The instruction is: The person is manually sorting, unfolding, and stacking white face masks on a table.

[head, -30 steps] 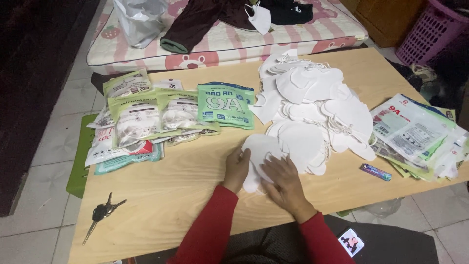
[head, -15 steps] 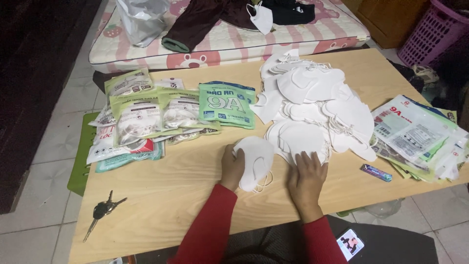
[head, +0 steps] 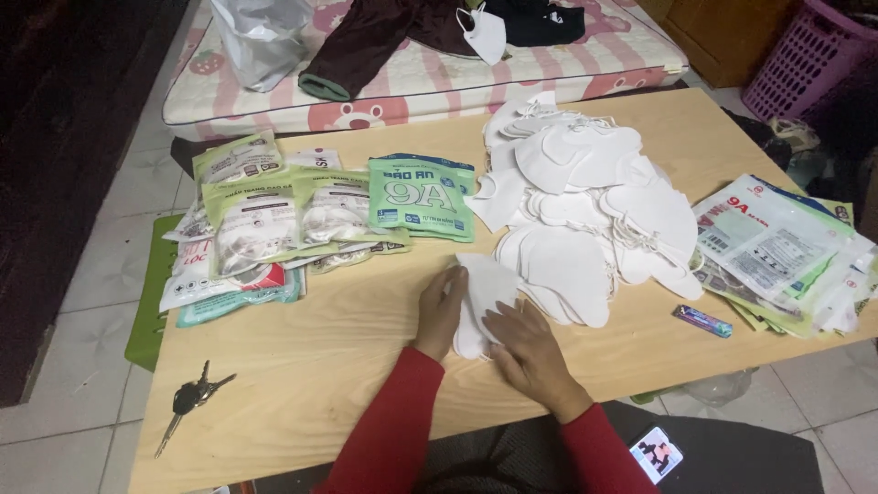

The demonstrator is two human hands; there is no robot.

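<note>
Hands (head: 489, 334) pinch a folded white mask (head: 482, 297) (long axis running away from the person).

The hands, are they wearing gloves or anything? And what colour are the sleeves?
No gloves. The left hand and the right hand are both bare, with no rings or watch that I can see. Both arms wear long red sleeves that reach the wrists.

Worktop (head: 347, 366): pale wood, rectangular, as we see it from above. On it we count a heap of white masks (head: 585, 210) at centre right, green and white packets (head: 274, 220) at left, one green packet (head: 422, 197) beside them, emptied wrappers (head: 786, 252) at right, a small purple tube (head: 702, 320), and keys (head: 190, 399) near the left corner.
</note>
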